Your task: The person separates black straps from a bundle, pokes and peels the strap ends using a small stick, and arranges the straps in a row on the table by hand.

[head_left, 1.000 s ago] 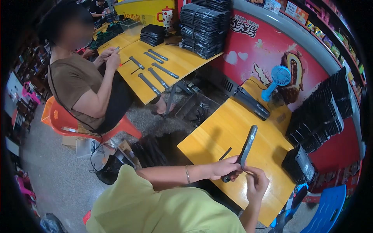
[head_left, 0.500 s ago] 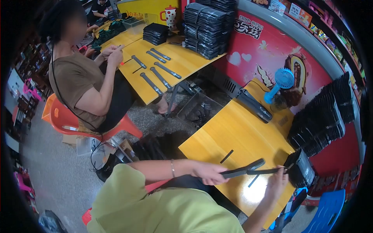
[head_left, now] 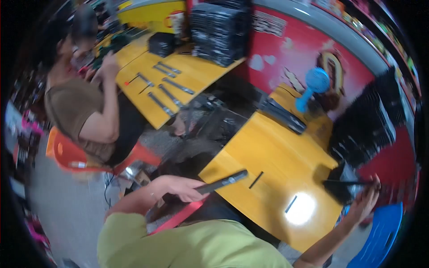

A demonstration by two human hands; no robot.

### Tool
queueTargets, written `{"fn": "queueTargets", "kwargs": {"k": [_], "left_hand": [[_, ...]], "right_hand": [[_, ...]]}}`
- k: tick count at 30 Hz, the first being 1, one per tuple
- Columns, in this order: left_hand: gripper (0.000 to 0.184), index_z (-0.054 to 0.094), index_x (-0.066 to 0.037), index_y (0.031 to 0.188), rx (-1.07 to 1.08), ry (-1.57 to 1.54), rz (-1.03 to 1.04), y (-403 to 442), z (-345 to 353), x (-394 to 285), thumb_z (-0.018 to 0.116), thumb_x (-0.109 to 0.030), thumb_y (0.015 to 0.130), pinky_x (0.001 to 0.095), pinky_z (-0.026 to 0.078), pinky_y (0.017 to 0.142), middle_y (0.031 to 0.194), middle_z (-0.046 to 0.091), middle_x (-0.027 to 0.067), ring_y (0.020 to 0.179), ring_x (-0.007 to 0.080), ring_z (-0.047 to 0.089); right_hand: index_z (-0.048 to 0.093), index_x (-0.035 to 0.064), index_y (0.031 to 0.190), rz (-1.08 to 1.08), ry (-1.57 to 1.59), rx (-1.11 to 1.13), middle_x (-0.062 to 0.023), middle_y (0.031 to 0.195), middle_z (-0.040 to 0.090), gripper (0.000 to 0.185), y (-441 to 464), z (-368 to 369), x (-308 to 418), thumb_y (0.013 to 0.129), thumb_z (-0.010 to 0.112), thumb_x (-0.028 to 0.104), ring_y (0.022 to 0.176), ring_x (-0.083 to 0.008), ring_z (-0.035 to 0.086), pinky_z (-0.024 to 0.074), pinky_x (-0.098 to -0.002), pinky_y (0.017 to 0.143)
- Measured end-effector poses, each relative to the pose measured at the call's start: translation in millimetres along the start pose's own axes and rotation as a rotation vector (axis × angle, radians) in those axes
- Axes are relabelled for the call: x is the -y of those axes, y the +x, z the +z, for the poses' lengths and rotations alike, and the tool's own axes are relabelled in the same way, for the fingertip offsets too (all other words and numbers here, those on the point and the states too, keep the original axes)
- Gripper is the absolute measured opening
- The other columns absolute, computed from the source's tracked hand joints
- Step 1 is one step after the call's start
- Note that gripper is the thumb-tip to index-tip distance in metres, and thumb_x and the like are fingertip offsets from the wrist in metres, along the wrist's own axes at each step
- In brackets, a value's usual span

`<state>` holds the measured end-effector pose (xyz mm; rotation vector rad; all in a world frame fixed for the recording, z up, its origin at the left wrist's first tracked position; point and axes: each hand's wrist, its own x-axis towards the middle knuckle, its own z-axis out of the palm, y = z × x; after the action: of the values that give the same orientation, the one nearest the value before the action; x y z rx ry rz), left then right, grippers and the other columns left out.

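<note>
Red panel [head_left: 308, 51], blurred lettering [head_left: 268, 23]; dark strap [head_left: 222, 182] in left hand [head_left: 182, 188].

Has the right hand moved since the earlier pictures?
Yes, rightward: earlier over the near yellow table, the right hand is now past that table's right edge.

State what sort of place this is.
Probably a small shop doubling as a workshop: shelved colourful packaged goods, a red picture-printed cabinet, and flat dark-grey strips laid out on the far yellow wood-look table.
</note>
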<state>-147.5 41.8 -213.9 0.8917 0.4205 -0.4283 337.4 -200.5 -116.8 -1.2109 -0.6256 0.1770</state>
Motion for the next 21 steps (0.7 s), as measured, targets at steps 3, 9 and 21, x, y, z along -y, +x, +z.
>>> {"fn": "queueTargets", "kwargs": {"k": [3, 9, 21], "left_hand": [[0.019, 0.045, -0.007, 0.105, -0.115, -0.198, 0.301, 17.4, 10.6, 0.6, 0.048, -0.02, 0.092, 0.0191, 0.024, 0.04, 0.064, 0.035, -0.0029, 0.047, 0.0046, 0.031], [0.031, 0.045, -0.004, 0.114, 0.042, -0.525, 0.576, 77.6, 28.9, -10.3, 0.038, -0.028, 0.096, 0.0251, 0.033, 0.046, 0.072, 0.043, 0.0053, 0.05, 0.0117, 0.039], [0.037, 0.032, -0.016, 0.129, -0.018, -0.352, 0.708, 128.4, 63.1, -21.6, 0.04, -0.032, 0.096, 0.0628, 0.044, 0.086, 0.097, 0.05, 0.0136, 0.097, 0.0289, 0.055]], "right_hand": [[0.06, 0.0028, 0.11, -0.039, -0.34, 0.122, -0.0053, 0.099, 0.064, 0.023, -8.9, 45.5, -6.8, 0.093, 0.05, 0.014, 0.066, -0.002, 0.049, 0.0369, -0.0165, 0.058], [0.068, 0.0073, 0.096, -0.437, -0.815, 0.086, -0.0037, 0.075, 0.064, 0.023, -23.6, 57.2, -63.6, 0.075, 0.064, -0.003, 0.054, -0.0062, 0.048, 0.0374, -0.0205, 0.049], [0.063, 0.0082, 0.104, -0.132, -1.157, 0.606, -0.0062, 0.115, 0.06, 0.036, -79.6, 23.7, -103.6, 0.072, 0.07, 0.026, 0.086, -0.0252, 0.064, 0.0515, -0.0339, 0.075]]}}
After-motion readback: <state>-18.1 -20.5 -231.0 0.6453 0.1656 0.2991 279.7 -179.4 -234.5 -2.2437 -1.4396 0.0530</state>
